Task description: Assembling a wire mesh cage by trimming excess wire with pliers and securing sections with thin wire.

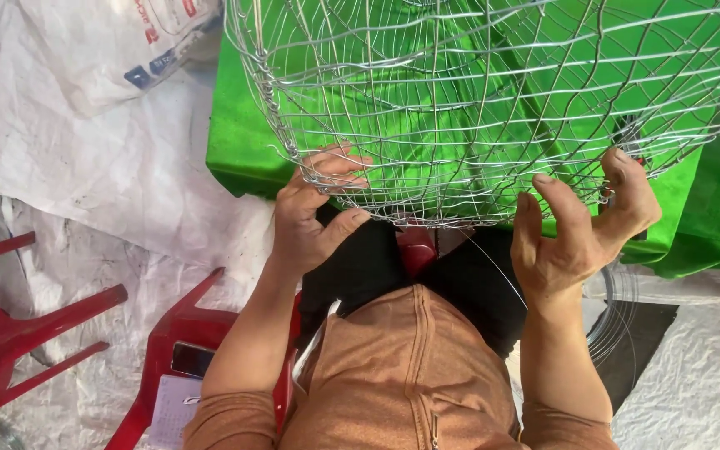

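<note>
A large round wire basket frame [477, 100] of silver mesh rests in front of me over bright green cloth [243, 142]. My left hand [314, 212] grips the frame's lower left rim, fingers curled around the wire. My right hand [581, 225] touches the lower right rim with thumb and fingers spread and bent; a thin loose wire [493, 262] runs from the rim down past it. Whether that hand pinches the wire I cannot tell. My orange top and black trousers lie below the frame.
A red plastic stool [181, 333] with a phone and a paper on it stands at my lower left. Another red plastic chair [10, 333] lies at the far left. White woven sacking [110, 167] covers the floor. A coil of wire [618, 308] lies at the right.
</note>
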